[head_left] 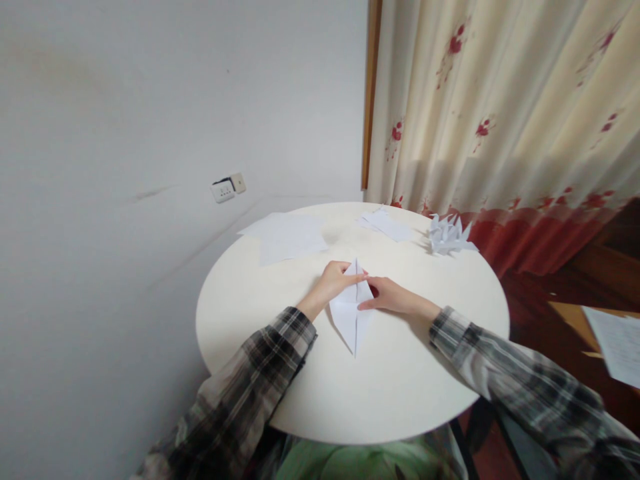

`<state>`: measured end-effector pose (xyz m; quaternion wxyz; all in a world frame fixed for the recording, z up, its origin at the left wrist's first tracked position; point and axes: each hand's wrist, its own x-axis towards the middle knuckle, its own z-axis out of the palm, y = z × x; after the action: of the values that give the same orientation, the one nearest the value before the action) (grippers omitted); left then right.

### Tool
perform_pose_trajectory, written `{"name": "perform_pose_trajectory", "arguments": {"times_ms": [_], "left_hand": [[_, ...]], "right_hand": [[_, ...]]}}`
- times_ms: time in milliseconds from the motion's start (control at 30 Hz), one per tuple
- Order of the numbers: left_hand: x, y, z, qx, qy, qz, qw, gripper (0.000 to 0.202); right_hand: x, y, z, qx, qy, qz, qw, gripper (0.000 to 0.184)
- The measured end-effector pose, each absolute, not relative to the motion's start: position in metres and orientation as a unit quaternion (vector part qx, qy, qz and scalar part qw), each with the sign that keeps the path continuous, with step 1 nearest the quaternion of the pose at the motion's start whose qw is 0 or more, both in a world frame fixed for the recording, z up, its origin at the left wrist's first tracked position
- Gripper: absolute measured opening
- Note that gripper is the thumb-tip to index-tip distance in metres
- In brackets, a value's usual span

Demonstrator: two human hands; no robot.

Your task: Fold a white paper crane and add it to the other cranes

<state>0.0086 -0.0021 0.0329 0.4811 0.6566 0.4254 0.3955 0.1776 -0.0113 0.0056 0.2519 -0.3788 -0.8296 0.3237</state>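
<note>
A folded sheet of white paper (345, 319), shaped like a long diamond with a crease or slit down its middle, lies on the round white table (400, 400). My left hand (338, 280) grips its upper left part, the thumb reaching across the front and the other fingers partly hidden behind. From the right, my right hand (387, 294) holds the right edge between thumb and fingers, the thumb lying near the middle line. The two hands almost meet at the upper part of the paper.
Flat white sheets (285, 237) lie at the back left of the table, smaller papers (387, 225) at the back. A cluster of folded paper pieces (447, 235) with pointed tips stands at the back right. A wall with a socket (223, 191) borders the left; a curtain (480, 113) hangs behind.
</note>
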Motion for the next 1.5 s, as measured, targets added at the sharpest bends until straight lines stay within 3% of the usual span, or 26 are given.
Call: {"name": "perform_pose_trajectory", "arguments": {"times_ms": [500,667,1500], "left_hand": [[0.012,-0.005,0.036,0.655,0.447,0.4,0.46,0.024],[0.012,-0.001,0.033,0.655,0.452,0.402,0.452,0.025],[0.012,0.0,0.029,0.672,0.463,0.393,0.424,0.024]], "right_hand": [[0.179,-0.012,0.004,-0.375,-0.813,0.354,0.269,0.045],[0.179,-0.013,0.001,-0.386,-0.808,0.347,0.278,0.036],[0.175,-0.014,-0.003,-0.394,-0.814,0.315,0.288,0.026]]}}
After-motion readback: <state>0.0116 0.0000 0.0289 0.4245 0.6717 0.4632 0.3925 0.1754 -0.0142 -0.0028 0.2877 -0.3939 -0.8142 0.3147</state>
